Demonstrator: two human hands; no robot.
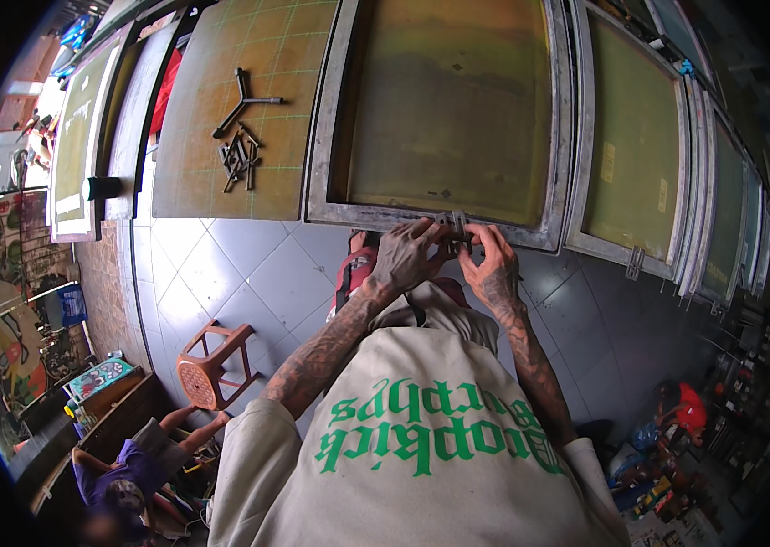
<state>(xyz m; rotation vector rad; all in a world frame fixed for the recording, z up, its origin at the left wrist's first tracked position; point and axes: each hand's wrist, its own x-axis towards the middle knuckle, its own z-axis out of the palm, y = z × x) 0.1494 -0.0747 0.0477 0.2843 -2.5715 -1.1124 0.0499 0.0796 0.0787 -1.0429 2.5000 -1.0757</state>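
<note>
A large screen-printing frame (pixel 435 219) with a metal border and dark olive mesh lies flat in front of me. At the middle of its near edge sits a small metal bracket (pixel 454 220). My left hand (pixel 406 256) is bent over the bracket from the left, its fingers closed at it. From the other side my right hand (pixel 492 264) pinches the same bracket with thumb and fingers. The fingers partly hide the bracket. To the left, a three-armed socket wrench (pixel 242 102) and a loose pile of bolts (pixel 239 159) rest on a gridded board (pixel 186 164).
More mesh frames (pixel 631 146) stand in a row at the right, the nearest with a similar bracket (pixel 635 263) on its edge. Another frame (pixel 84 137) is at far left. A brown plastic stool (pixel 207 369) stands on the tiled floor near a seated person (pixel 125 479).
</note>
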